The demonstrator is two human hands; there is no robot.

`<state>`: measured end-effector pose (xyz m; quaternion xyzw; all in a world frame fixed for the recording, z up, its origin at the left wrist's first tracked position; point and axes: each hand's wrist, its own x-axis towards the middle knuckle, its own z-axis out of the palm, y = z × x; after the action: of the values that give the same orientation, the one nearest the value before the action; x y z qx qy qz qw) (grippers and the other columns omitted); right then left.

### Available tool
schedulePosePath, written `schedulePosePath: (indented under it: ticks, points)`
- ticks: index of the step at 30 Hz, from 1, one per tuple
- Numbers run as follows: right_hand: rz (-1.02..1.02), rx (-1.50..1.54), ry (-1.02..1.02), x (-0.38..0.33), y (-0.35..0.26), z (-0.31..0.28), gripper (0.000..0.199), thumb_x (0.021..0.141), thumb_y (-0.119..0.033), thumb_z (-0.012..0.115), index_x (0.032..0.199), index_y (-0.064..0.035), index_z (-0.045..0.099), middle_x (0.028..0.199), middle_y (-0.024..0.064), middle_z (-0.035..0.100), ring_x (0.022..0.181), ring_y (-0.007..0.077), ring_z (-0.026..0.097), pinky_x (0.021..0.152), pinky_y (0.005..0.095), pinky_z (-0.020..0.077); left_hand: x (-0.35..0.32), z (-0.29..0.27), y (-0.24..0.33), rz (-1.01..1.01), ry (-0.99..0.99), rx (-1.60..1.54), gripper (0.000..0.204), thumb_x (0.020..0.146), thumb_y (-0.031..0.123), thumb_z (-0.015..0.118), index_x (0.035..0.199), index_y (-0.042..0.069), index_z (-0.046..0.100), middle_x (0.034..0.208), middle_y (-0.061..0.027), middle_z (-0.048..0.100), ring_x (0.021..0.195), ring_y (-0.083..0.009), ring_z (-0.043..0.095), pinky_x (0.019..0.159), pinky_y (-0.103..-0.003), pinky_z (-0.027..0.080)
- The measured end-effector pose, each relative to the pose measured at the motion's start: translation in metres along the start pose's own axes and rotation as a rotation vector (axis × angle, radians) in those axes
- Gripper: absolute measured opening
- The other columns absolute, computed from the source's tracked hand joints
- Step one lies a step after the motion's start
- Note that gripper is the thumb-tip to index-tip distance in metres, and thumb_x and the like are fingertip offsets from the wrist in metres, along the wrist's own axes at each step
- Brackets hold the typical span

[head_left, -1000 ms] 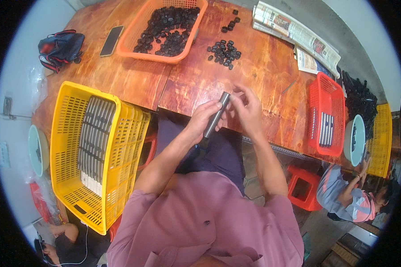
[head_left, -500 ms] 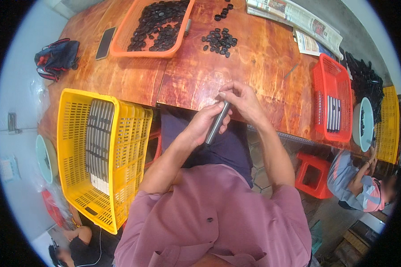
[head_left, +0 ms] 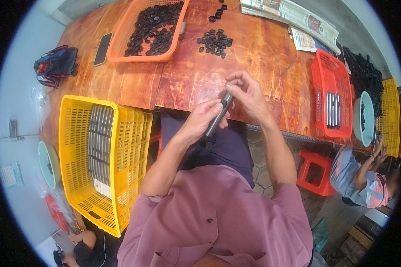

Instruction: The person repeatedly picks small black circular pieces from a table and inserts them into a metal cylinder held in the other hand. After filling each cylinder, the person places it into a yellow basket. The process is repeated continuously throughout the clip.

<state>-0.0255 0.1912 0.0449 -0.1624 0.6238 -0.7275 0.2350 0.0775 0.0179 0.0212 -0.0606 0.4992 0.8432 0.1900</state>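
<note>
Dark rod (head_left: 218, 116) held slanted over table edge (head_left: 196, 109), tip toward 1 o'clock. Left hand (head_left: 205, 120) wrapped around mid-shaft; right hand (head_left: 247, 93) pinching top end. Probably stiff, light, smooth, slippery: best gripped mid-shaft. Loose black rings (head_left: 214, 42) at 12 o'clock.

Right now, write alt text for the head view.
A seated person's left hand holds a dark metal tube while the right hand pinches its top end, over a wooden table bearing an orange basket of black caps.
</note>
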Motion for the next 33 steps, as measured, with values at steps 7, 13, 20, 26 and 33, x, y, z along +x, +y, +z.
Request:
schedulePosePath:
  ticks: [7,13,20,26,33]
  points:
    - [-0.011,-0.053,0.011,0.001,-0.002,-0.005,0.026,0.098,-0.013,0.07,0.119,0.0005,0.063,0.1,0.0039,0.067,0.092,0.0093,0.063,0.081,0.0258,0.0507,0.006,-0.006,-0.003,0.148,0.061,0.344,0.033,0.108,0.029,0.055,0.124,0.001,0.062,0.097,-0.0045,0.068,0.084,-0.0133,0.066,0.075,-0.027,0.053]
    - [0.109,-0.318,0.061,0.019,-0.007,-0.023,0.028,0.1,-0.025,0.067,0.113,-0.0008,0.071,0.096,0.0052,0.072,0.085,0.0108,0.066,0.075,0.0274,0.0524,0.031,-0.012,0.021,0.66,0.242,1.168,0.03,0.101,0.016,0.061,0.125,-0.002,0.059,0.101,-0.0203,0.067,0.092,-0.0389,0.066,0.081,-0.045,0.053]
    - [0.027,-0.593,0.068,0.042,0.02,-0.036,0.027,0.093,-0.016,0.066,0.112,0.0021,0.073,0.095,0.0162,0.074,0.085,0.0248,0.071,0.08,0.0375,0.0551,0.061,-0.025,0.025,0.734,0.26,1.659,0.037,0.094,0.017,0.069,0.126,0.002,0.059,0.111,-0.0184,0.065,0.1,-0.0383,0.062,0.086,-0.048,0.05]
    - [-0.088,-0.719,0.063,0.043,0.026,-0.036,0.027,0.09,-0.012,0.064,0.112,0.0012,0.073,0.104,0.0227,0.072,0.098,0.0385,0.069,0.088,0.0438,0.0536,0.066,-0.034,0.009,0.826,0.354,1.71,0.039,0.09,0.019,0.073,0.124,0.003,0.061,0.109,-0.0151,0.065,0.098,-0.0351,0.062,0.084,-0.046,0.05]
    - [-0.284,-0.805,0.024,0.028,0.028,-0.038,0.017,0.09,-0.01,0.067,0.103,0.0004,0.07,0.1,0.0209,0.068,0.1,0.0387,0.067,0.086,0.0438,0.0535,0.056,-0.023,0.008,0.748,0.397,1.59,0.036,0.089,0.017,0.075,0.121,0.005,0.064,0.108,-0.0149,0.065,0.098,-0.0349,0.062,0.084,-0.045,0.05]
